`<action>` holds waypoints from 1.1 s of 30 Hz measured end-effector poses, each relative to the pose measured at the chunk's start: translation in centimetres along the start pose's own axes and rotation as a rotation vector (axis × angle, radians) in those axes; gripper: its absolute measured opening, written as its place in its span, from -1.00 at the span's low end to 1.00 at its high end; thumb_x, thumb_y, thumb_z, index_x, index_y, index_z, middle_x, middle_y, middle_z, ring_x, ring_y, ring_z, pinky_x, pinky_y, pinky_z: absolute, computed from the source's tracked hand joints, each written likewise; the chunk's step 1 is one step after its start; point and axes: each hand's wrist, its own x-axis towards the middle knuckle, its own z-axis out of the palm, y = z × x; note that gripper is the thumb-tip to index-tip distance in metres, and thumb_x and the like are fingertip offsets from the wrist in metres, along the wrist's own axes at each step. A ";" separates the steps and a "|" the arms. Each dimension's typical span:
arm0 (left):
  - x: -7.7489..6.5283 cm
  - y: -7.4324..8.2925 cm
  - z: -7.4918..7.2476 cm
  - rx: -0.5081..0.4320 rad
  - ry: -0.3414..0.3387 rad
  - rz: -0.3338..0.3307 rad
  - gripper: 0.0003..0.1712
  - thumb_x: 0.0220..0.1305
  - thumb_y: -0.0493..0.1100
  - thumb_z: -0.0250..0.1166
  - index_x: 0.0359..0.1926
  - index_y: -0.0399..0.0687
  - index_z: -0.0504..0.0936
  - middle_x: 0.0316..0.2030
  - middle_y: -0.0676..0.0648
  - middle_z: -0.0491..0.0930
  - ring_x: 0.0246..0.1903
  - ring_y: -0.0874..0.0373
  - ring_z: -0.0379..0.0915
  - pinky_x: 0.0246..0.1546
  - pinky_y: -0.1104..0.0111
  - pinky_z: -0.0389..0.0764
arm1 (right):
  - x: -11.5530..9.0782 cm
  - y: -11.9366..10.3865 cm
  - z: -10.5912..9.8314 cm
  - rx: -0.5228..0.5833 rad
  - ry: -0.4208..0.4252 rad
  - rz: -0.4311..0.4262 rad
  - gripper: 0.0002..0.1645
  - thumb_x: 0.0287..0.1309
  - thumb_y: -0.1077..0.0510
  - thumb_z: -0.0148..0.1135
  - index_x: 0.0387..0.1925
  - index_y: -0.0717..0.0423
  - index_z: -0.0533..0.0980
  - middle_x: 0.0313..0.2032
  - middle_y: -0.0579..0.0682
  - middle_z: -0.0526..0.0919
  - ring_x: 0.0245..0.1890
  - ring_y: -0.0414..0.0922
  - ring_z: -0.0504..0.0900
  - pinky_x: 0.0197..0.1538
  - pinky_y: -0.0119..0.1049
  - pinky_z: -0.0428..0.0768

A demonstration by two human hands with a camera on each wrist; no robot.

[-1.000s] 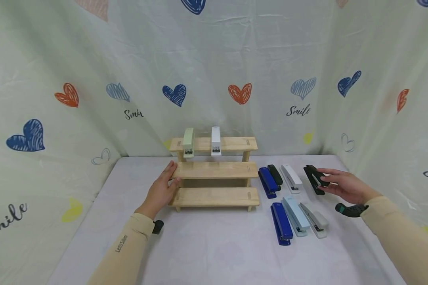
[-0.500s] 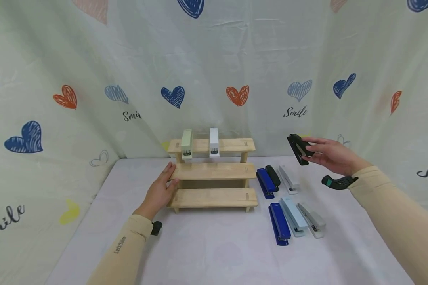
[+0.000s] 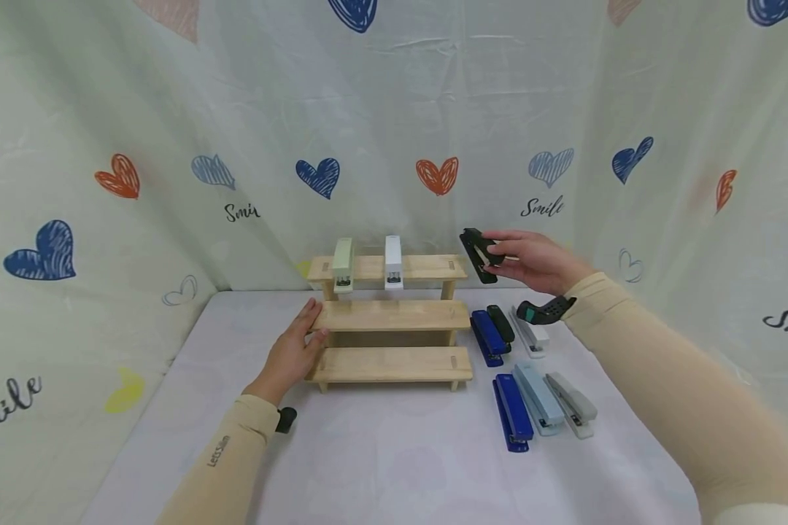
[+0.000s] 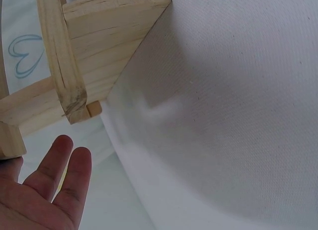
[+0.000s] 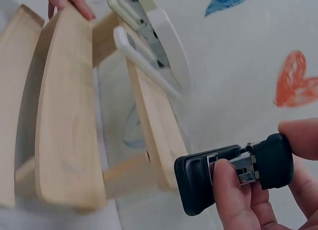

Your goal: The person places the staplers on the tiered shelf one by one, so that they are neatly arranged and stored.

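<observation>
My right hand (image 3: 532,261) grips a black stapler (image 3: 478,255) in the air, close to the right end of the top step of a wooden three-step stand (image 3: 394,315). In the right wrist view, thumb and fingers pinch this stapler (image 5: 233,170) around its middle. On the top step sit a green stapler (image 3: 344,264) and a white stapler (image 3: 393,261), side by side. My left hand (image 3: 292,350) rests with extended fingers against the left end of the stand's middle step. Two of its fingers (image 4: 74,190) stretch out straight in the left wrist view.
Right of the stand lie a blue stapler (image 3: 488,338), a small black stapler (image 3: 501,327) and a white one (image 3: 532,334). Nearer the front are another blue stapler (image 3: 514,412), a light blue stapler (image 3: 538,399) and a grey-white stapler (image 3: 571,405). A printed curtain (image 3: 381,95) hangs behind the table.
My right hand has lifted the black stapler off the table and carried it left, toward the stand's top step. The left hand has stayed on the stand.
</observation>
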 end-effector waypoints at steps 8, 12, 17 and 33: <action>0.1 -0.3 0.1 -0.008 -0.002 -0.004 -0.30 0.55 -0.04 0.08 0.55 -0.16 0.10 0.55 -0.14 -0.04 0.41 -0.24 0.09 0.31 -0.17 0.21 | 2.7 0.7 4.7 0.046 0.016 0.019 -0.41 0.44 0.36 0.03 0.45 0.21 0.27 0.38 0.12 0.16 0.23 0.07 0.31 0.22 -0.16 0.50; 0.2 -0.4 0.2 -0.016 -0.003 0.001 -0.30 0.55 -0.05 0.09 0.55 -0.14 0.09 0.55 -0.14 -0.04 0.38 -0.25 0.15 0.30 -0.16 0.23 | 3.7 1.1 5.9 0.030 0.045 0.048 -0.42 0.43 0.35 0.06 0.43 0.17 0.31 0.36 0.11 0.21 0.17 0.06 0.37 0.16 -0.20 0.55; 0.1 -0.4 0.1 -0.008 0.004 0.007 -0.31 0.55 -0.05 0.09 0.55 -0.16 0.11 0.55 -0.13 -0.04 0.41 -0.24 0.10 0.32 -0.14 0.21 | 4.3 1.3 6.9 0.014 0.080 0.070 -0.42 0.43 0.33 0.08 0.43 0.15 0.32 0.38 0.13 0.24 0.17 0.05 0.41 0.13 -0.25 0.57; 0.2 -0.5 0.1 0.009 0.008 0.017 -0.30 0.55 -0.03 0.08 0.55 -0.16 0.10 0.55 -0.12 -0.04 0.42 -0.22 0.07 0.32 -0.13 0.21 | 4.4 1.4 8.2 -0.040 0.117 0.080 -0.43 0.45 0.28 0.08 0.44 0.12 0.32 0.35 0.17 0.29 0.20 0.05 0.44 0.16 -0.21 0.55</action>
